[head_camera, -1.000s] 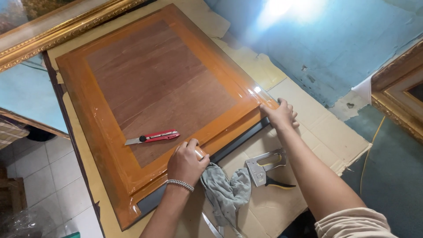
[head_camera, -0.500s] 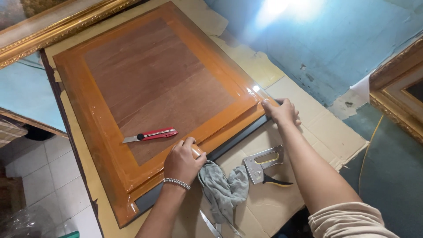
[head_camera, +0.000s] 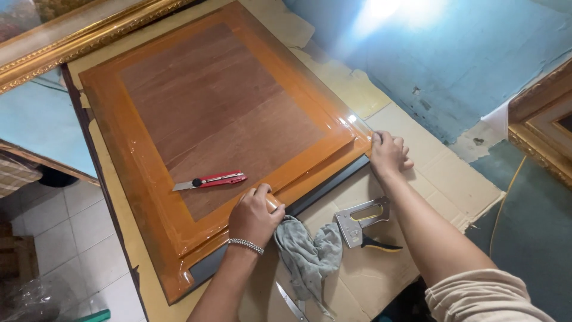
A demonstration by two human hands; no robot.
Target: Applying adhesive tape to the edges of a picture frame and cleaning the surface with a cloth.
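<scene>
Left hand (head_camera: 255, 216) hides tape roll (head_camera: 273, 204); scissors (head_camera: 292, 302) cut off

A large square wooden board (head_camera: 220, 131), brown in the middle and edged all round with glossy orange-brown tape (head_camera: 310, 173), lies flat on cardboard, turned slantwise, with a dark frame edge showing beneath its near side.

open board centre (head_camera: 220, 113), cutter (head_camera: 210, 180) lying there, stapler (head_camera: 362, 220) and rag (head_camera: 307, 253) crowding cardboard (head_camera: 441, 179)
</scene>
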